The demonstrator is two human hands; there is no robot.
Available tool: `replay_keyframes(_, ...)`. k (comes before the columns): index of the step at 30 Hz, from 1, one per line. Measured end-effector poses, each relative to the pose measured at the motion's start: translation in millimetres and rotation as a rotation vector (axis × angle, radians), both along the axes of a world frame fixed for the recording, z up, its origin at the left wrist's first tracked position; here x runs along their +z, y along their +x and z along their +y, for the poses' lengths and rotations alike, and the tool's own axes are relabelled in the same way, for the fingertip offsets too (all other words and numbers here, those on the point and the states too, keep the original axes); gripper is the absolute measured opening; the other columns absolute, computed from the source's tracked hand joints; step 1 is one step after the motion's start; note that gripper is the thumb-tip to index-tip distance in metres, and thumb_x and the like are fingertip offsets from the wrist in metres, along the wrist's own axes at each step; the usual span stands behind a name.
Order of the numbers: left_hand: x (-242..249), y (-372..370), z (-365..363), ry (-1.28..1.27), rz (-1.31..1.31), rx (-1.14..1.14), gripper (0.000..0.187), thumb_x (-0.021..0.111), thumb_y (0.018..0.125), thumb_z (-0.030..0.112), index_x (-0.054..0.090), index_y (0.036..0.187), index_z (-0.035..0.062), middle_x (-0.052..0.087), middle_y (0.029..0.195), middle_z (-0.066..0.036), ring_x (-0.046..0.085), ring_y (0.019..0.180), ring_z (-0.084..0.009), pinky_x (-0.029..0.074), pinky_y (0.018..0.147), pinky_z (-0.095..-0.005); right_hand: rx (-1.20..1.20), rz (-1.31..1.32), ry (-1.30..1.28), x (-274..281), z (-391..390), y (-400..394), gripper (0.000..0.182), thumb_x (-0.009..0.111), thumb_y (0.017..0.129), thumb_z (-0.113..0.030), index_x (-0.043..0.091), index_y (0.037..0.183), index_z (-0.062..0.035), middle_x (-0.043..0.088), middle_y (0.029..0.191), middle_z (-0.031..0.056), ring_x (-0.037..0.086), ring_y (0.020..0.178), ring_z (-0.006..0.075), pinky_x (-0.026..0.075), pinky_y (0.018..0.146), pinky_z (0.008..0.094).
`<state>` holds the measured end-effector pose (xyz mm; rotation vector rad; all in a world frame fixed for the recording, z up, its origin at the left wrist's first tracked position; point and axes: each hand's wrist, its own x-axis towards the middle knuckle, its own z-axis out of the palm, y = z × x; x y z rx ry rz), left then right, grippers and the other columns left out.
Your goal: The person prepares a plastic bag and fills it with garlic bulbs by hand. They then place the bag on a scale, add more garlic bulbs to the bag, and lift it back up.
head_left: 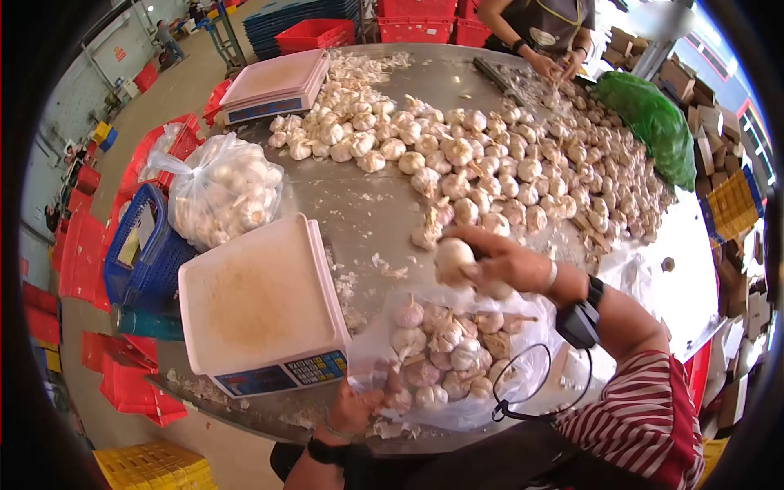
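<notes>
My right hand (510, 263) is closed around garlic bulbs (454, 262), held just above an open clear plastic bag (532, 384). Several bulbs (449, 335) fill much of that bag, which lies on the metal table near my body. At the bag's left edge, the fingers of my left hand (359, 406) pinch the plastic film. Beyond my right hand spreads a large heap of loose garlic (457, 151). To the left of the bag stands a digital scale (253, 302) with a bare, stained top and a keypad facing me.
A tied bag of garlic (229, 192) sits behind the scale, beside a blue basket (139, 253). A second scale (273, 82) is at the far left. Across the table, a person's hands (555, 65) work near a green net sack (649, 122). Red crates (86, 261) line the left side.
</notes>
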<state>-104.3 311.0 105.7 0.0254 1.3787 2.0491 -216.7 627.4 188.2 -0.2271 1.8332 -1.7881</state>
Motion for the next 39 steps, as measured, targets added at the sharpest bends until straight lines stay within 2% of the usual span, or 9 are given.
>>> replay_keyframes(3, 6, 3, 15, 0.268, -0.060, 0.143, 0.037, 0.065, 0.085, 0.014, 0.053, 0.118, 0.0031, 0.063, 0.088, -0.006, 0.058, 0.068, -0.0110, 0.039, 0.049, -0.0213, 0.070, -0.290, -0.431, 4, 10, 78, 0.074, 0.069, 0.081, -0.035, 0.034, 0.137, -0.0012, 0.053, 0.122, 0.0138, 0.052, 0.112, 0.0215, 0.042, 0.094, 0.0308)
replay_keyframes(7, 53, 22, 42, -0.057, -0.022, 0.347, 0.039, 0.068, 0.082, 0.019, 0.056, 0.114, 0.0014, 0.062, 0.086, -0.006, 0.054, 0.061, -0.0110, 0.039, 0.049, -0.0211, 0.159, -0.391, -0.532, -18, 16, 134, 0.060, 0.060, 0.089, -0.033, 0.040, 0.135, -0.0001, 0.052, 0.123, 0.0101, 0.048, 0.116, 0.0184, 0.037, 0.098, 0.0302)
replay_keyframes(13, 128, 22, 65, 0.177, 0.128, 0.353, 0.046, 0.066, 0.081, 0.022, 0.053, 0.116, -0.0037, 0.061, 0.101, -0.012, 0.049, 0.056, -0.0113, 0.037, 0.049, -0.0207, -0.150, -0.089, -0.175, -54, -18, 131, 0.051, 0.062, 0.088, -0.028, 0.046, 0.128, 0.0006, 0.058, 0.115, 0.0115, 0.052, 0.107, 0.0172, 0.040, 0.094, 0.0282)
replay_keyframes(19, 236, 28, 100, 0.180, 0.486, 0.085, 0.068, 0.066, 0.083, 0.032, 0.037, 0.127, -0.0118, 0.050, 0.079, -0.002, 0.041, 0.051, -0.0055, 0.031, 0.046, -0.0195, -0.120, 0.467, 0.400, -57, -2, 123, 0.064, 0.063, 0.086, -0.034, 0.038, 0.136, -0.0040, 0.055, 0.115, 0.0187, 0.053, 0.109, 0.0250, 0.042, 0.094, 0.0346)
replay_keyframes(24, 201, 28, 87, 0.189, 0.395, 0.097, 0.060, 0.063, 0.086, 0.027, 0.038, 0.128, -0.0083, 0.047, 0.078, -0.003, 0.041, 0.051, -0.0067, 0.031, 0.046, -0.0199, -0.299, 0.044, -0.234, -103, 68, 139, 0.046, 0.059, 0.089, -0.012, 0.043, 0.132, -0.0041, 0.052, 0.125, 0.0091, 0.054, 0.107, 0.0204, 0.045, 0.090, 0.0319)
replay_keyframes(30, 165, 35, 73, 0.302, 0.258, 0.223, 0.051, 0.058, 0.089, 0.021, 0.039, 0.127, -0.0068, 0.043, 0.081, -0.006, 0.041, 0.055, -0.0087, 0.031, 0.046, -0.0213, -0.576, -0.113, -0.405, -91, 100, 153, 0.033, 0.058, 0.090, -0.009, 0.054, 0.122, -0.0044, 0.061, 0.113, 0.0033, 0.059, 0.091, 0.0149, 0.048, 0.079, 0.0277)
replay_keyframes(32, 162, 36, 71, 0.334, 0.253, 0.235, 0.050, 0.058, 0.090, 0.021, 0.039, 0.127, -0.0062, 0.043, 0.081, -0.006, 0.041, 0.055, -0.0088, 0.031, 0.046, -0.0214, -0.657, -0.126, -0.304, -95, 105, 157, 0.037, 0.066, 0.083, -0.010, 0.056, 0.118, -0.0027, 0.062, 0.108, 0.0046, 0.060, 0.085, 0.0160, 0.048, 0.077, 0.0267)
replay_keyframes(35, 155, 35, 67, 0.392, 0.252, 0.259, 0.051, 0.057, 0.090, 0.020, 0.037, 0.130, -0.0050, 0.042, 0.082, -0.005, 0.041, 0.055, -0.0088, 0.032, 0.046, -0.0211, -0.707, 0.593, 0.889, -107, 106, 174, 0.063, 0.081, 0.064, -0.020, 0.053, 0.118, 0.0000, 0.057, 0.108, 0.0180, 0.057, 0.098, 0.0342, 0.048, 0.083, 0.0383)
replay_keyframes(39, 145, 31, 65, 0.424, 0.248, 0.306, 0.061, 0.058, 0.090, 0.020, 0.029, 0.137, -0.0035, 0.042, 0.082, -0.006, 0.041, 0.054, -0.0084, 0.033, 0.045, -0.0197, -0.790, 0.452, 0.847, -129, 96, 204, 0.050, 0.078, 0.069, -0.021, 0.057, 0.110, 0.0004, 0.059, 0.099, 0.0190, 0.060, 0.092, 0.0303, 0.049, 0.076, 0.0385)
